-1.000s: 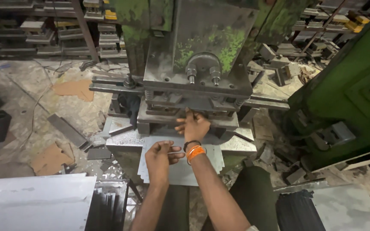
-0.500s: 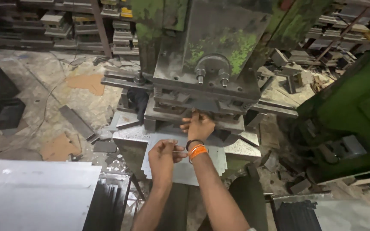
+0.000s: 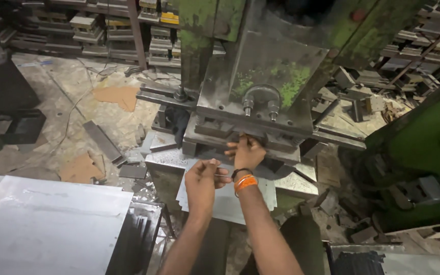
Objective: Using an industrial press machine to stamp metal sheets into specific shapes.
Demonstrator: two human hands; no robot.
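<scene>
Fingers of right hand (image 3: 247,152) pinch metal sheet (image 3: 230,201) w/ left hand (image 3: 202,181) at press (image 3: 260,102) bed (cluttered concrete floor (image 3: 67,117)).

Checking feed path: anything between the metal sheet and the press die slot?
Nothing visible blocks it. The right hand is at the die slot, fingers at the opening; the left hand is over the metal sheet just before it.

Press die block (image 3: 245,130) closes tightly above the metal sheet (image 3: 230,198).
</scene>
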